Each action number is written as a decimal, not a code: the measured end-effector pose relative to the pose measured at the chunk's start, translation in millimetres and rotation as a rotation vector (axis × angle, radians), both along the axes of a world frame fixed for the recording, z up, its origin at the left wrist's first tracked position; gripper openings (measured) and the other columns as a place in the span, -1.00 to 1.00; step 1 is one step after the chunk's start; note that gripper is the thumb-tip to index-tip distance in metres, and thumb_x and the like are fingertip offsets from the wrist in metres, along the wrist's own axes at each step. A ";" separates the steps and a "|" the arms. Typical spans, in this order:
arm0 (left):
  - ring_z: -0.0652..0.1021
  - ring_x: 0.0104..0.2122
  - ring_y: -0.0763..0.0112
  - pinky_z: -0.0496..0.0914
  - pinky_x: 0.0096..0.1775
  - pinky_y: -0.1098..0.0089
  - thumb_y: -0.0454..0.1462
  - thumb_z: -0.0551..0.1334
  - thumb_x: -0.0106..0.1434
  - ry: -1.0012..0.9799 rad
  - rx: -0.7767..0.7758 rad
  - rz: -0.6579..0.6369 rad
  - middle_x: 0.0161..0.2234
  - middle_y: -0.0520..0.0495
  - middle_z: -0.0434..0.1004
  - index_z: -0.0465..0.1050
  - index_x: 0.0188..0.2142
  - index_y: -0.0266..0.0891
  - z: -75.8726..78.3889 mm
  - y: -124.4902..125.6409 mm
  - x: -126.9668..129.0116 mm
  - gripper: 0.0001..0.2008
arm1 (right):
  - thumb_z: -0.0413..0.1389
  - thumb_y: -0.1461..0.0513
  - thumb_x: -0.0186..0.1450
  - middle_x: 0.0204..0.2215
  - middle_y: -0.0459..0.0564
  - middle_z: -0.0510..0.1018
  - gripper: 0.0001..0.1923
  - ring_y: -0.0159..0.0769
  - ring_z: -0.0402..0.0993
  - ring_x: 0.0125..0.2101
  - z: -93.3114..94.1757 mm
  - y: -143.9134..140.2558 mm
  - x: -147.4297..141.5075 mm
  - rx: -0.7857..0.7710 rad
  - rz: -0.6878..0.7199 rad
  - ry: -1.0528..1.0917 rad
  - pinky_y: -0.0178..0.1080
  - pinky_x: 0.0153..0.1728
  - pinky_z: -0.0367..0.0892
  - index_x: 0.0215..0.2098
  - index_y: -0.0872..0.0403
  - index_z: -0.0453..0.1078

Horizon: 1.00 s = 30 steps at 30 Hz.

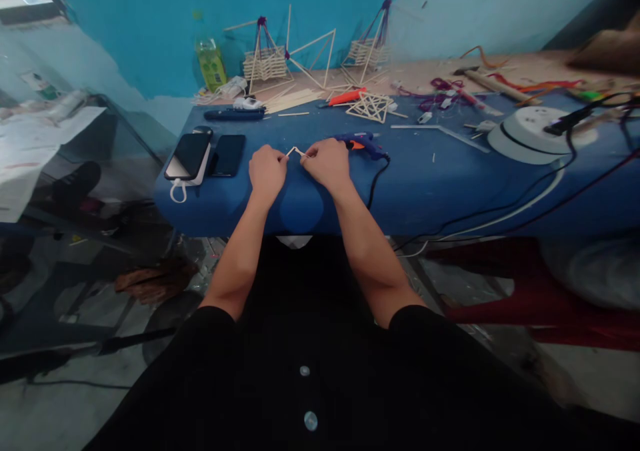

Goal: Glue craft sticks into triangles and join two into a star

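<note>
My left hand [267,171] and my right hand [326,163] meet over the near part of the blue table [430,184]. Together they pinch a small piece made of thin pale sticks [295,151], one end in each hand's fingertips. A blue hot glue gun [364,143] lies just behind my right hand, its black cord hanging over the table's front edge.
Two dark phones [189,156] [227,155] lie to the left of my hands. Stick baskets [265,63] [369,52], a flat stick lattice [371,106], loose sticks, a green bottle [211,64], a white round device [530,134] and cables fill the back and right.
</note>
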State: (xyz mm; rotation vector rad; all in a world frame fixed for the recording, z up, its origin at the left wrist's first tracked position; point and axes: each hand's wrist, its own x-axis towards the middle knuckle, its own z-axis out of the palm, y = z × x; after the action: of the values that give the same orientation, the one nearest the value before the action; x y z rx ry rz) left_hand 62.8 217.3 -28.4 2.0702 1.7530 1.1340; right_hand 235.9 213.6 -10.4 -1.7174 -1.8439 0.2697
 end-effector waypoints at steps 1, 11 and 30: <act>0.60 -0.08 -0.05 0.44 0.15 -0.04 -0.28 0.35 0.40 -0.003 -0.004 -0.006 -0.17 -0.24 0.62 0.67 -0.39 -0.16 0.3 -0.5 0.3 -0.80 | 0.22 0.22 0.33 -0.18 0.24 0.72 -0.78 0.09 0.58 -0.10 -0.2 -0.2 -0.1 0.004 0.001 -0.005 0.16 0.15 0.47 -0.21 0.11 0.73; 0.67 -0.06 -0.01 0.52 0.20 -0.02 -0.30 0.43 0.28 -0.153 0.002 0.034 -0.13 -0.23 0.70 0.75 -0.10 -0.23 4.0 -2.3 -9.5 -0.80 | 0.21 0.17 0.35 -0.21 0.18 0.72 -0.75 0.00 0.58 -0.16 -2.4 -5.0 3.6 0.066 -0.023 0.068 0.05 0.08 0.49 -0.18 0.08 0.73; 0.75 0.05 0.04 0.57 0.28 0.02 -0.47 0.27 0.31 0.005 0.065 -0.129 0.00 -0.15 0.81 0.78 -0.04 -0.11 12.9 -52.4 -40.5 -0.62 | 0.33 0.17 0.36 -0.08 0.08 0.58 -0.80 -0.07 0.47 -0.01 -6.8 -12.8 9.2 0.187 0.458 0.014 0.05 0.19 0.42 -0.09 -0.06 0.77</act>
State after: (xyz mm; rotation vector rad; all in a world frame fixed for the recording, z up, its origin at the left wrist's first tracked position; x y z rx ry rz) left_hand 22.3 164.9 -15.5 2.1895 1.5789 1.1640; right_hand 245.1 200.7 -17.2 -1.1532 -2.1608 0.2779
